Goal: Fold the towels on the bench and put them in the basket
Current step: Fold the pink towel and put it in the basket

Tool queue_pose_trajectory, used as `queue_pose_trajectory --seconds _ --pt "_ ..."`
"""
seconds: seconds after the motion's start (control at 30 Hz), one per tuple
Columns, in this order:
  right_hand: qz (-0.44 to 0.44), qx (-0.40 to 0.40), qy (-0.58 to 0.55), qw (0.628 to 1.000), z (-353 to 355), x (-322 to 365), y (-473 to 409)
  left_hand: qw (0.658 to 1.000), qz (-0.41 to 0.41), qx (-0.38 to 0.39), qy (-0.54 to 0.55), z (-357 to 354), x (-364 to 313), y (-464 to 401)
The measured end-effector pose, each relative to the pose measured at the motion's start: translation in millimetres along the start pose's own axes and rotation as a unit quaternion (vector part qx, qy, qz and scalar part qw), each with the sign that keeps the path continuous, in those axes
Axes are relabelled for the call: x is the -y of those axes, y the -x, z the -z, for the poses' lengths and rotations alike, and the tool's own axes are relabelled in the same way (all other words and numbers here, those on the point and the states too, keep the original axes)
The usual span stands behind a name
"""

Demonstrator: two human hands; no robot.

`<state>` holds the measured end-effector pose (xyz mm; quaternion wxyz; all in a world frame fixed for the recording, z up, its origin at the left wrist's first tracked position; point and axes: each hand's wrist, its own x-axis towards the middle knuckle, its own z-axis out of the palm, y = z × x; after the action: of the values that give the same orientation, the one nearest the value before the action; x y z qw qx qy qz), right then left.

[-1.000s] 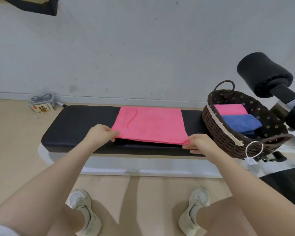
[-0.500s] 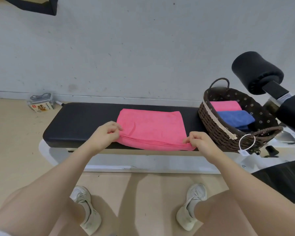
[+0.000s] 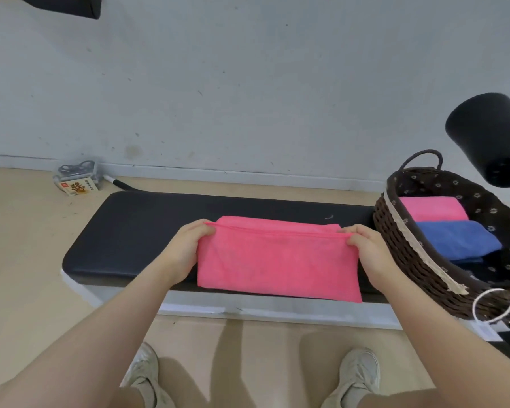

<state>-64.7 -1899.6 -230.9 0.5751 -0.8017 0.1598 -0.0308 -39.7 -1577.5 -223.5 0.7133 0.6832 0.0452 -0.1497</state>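
Now the pink towel (image 3: 277, 260), flat on the worktop (image 3: 136, 231) a second ago, is lifted by its near edge and carried toward 12 o'clock, pinched by left hand (image 3: 183, 251) and right hand (image 3: 368, 254); another fold is judged underway, the basket (image 3: 409, 260) waiting at 3 o'clock.

1. Left hand (image 3: 183, 251): fingers curled, thumb and fingers pinching the top left corner of the flat pink terry towel (image 3: 277, 260); back of hand faces the camera.
2. Right hand (image 3: 368, 254): fingers curled, pinching the top right corner of the same towel; knuckles up.
3. Both forearms bare, reaching forward from the bottom corners of the view and converging toward the towel's two ends.
4. Wrists roughly straight, hands level with each other, well apart.
5. Bare knees and two light shoes visible at the bottom edge.
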Motion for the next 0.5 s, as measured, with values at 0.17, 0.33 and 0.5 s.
queue_pose_trajectory --seconds 0.17,0.33,0.5 --pt "-0.035 0.008 0.079 0.996 -6.4 6.7 -40.2 0.994 0.022 -0.095 -0.051 -6.9 5.1 -39.6" --pt "-0.068 -0.022 0.210 0.975 -18.1 6.4 -57.0 0.935 -0.026 -0.162 -0.316 -15.0 12.0 -67.0" --pt "-0.076 -0.067 0.259 0.960 -26.1 2.4 -60.7 0.863 -0.038 -0.169 -0.474 -17.0 15.4 -81.4"
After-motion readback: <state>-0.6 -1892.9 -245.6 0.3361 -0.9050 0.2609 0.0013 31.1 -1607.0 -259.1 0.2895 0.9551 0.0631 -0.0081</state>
